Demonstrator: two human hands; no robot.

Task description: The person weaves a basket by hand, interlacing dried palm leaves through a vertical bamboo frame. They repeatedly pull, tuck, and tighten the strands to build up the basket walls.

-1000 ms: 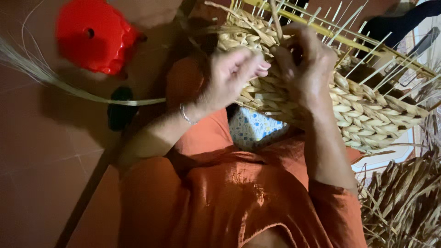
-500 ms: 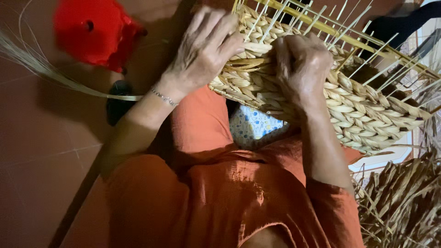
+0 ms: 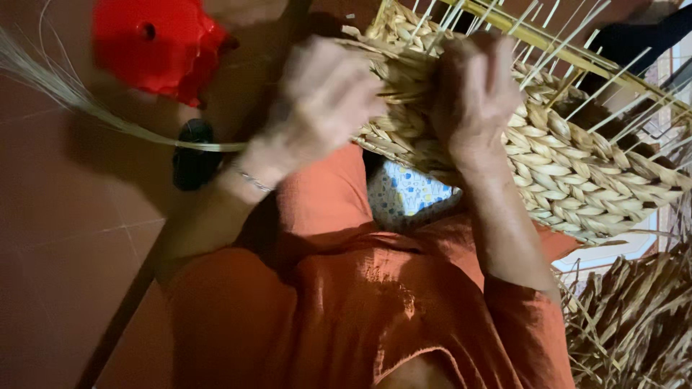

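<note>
Both hands grip the basket (image 3: pixel 577 173): left hand (image 3: pixel 324 101) clenches a strand, right hand (image 3: pixel 472 94) pinches weave. Too hard a pull could snap that strand.

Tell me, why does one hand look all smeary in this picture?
In the head view, the left hand is blurred by motion, its fingers indistinct; the right hand is a bit sharper on the woven basket, and dim light leaves the floor shadowed.

Reddish-brown tiled floor (image 3: pixel 65 252) below me, dimly lit; red plastic stool (image 3: pixel 155 47) nearby; dried straw pile (image 3: pixel 634 317) alongside.
</note>
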